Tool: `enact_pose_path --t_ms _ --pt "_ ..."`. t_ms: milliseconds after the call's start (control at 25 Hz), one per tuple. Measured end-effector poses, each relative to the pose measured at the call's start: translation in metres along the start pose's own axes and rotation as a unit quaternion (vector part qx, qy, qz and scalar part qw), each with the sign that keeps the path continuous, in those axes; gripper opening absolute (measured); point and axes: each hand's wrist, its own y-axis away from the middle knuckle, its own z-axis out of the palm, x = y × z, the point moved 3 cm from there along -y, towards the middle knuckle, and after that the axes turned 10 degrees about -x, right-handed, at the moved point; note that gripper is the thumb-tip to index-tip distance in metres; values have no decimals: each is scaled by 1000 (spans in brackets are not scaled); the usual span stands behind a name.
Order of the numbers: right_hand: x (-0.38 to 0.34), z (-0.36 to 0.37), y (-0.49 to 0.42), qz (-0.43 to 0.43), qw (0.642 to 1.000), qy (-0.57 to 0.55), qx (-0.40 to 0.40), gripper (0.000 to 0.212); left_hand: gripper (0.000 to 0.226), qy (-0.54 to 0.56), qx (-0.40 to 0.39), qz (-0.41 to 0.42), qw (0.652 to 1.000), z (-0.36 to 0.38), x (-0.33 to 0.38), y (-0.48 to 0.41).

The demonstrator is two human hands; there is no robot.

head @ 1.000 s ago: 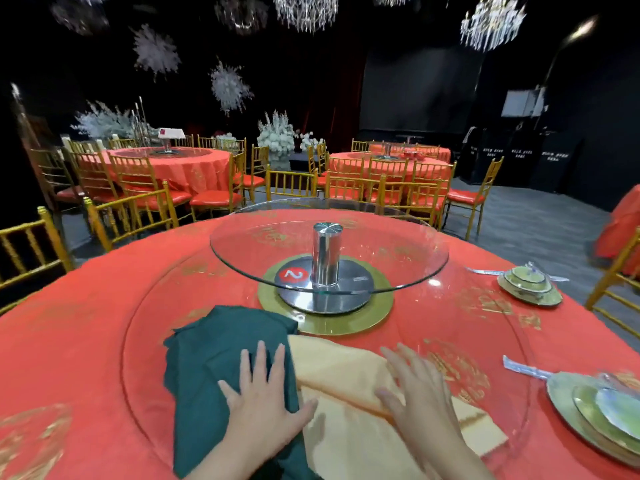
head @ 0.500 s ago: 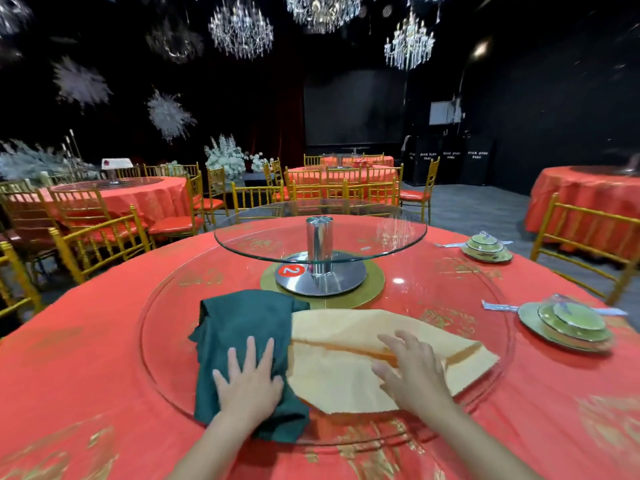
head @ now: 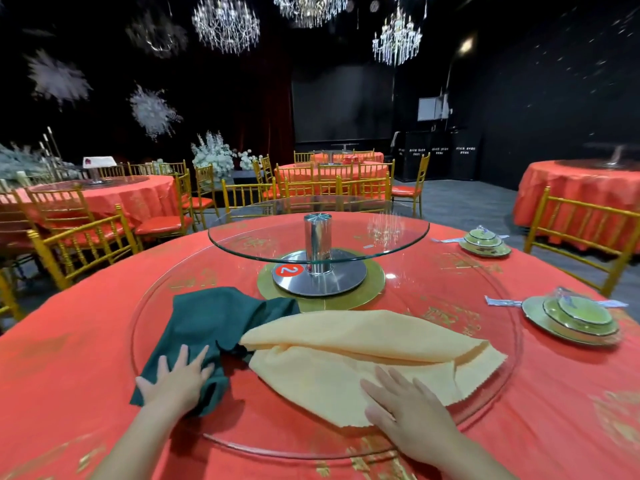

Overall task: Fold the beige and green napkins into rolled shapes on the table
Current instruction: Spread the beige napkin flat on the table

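Glass turntable (head: 259, 241) stands just beyond beige napkin (head: 346, 362) (stacked plates (head: 581, 318) rightward)

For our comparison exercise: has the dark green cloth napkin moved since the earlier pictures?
Yes. The dark green cloth napkin, under the left hand, slid leftward, away from the round steel turntable base, opening a gap beside the beige cloth napkin.

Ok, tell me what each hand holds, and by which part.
Neither grips anything. The left hand lies flat on the green napkin, at its near corner; the right hand lies flat on the beige napkin, at its near edge.
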Motion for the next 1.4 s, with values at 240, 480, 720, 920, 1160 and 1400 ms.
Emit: enact_pose_path --t_ms 240,480,720,920,1160,1400 --pt "27 -7 10 6 1000 -9 -29 94 71 185 40 21 982 -12 -9 0" --pt "-14 -16 4 22 999 37 -13 86 70 195 142 135 961 -33 51 59" --pt "-31 16 5 11 999 35 10 80 114 151 139 239 949 -12 102 118" --pt "-16 11 24 -1 1000 10 -26 66 120 128 127 255 950 1 103 141" --pt "-5 6 47 -45 998 49 11 53 98 62 97 255 960 8 106 152" --pt "14 -22 64 -53 978 -184 83 48 109 56 106 270 955 7 108 158"
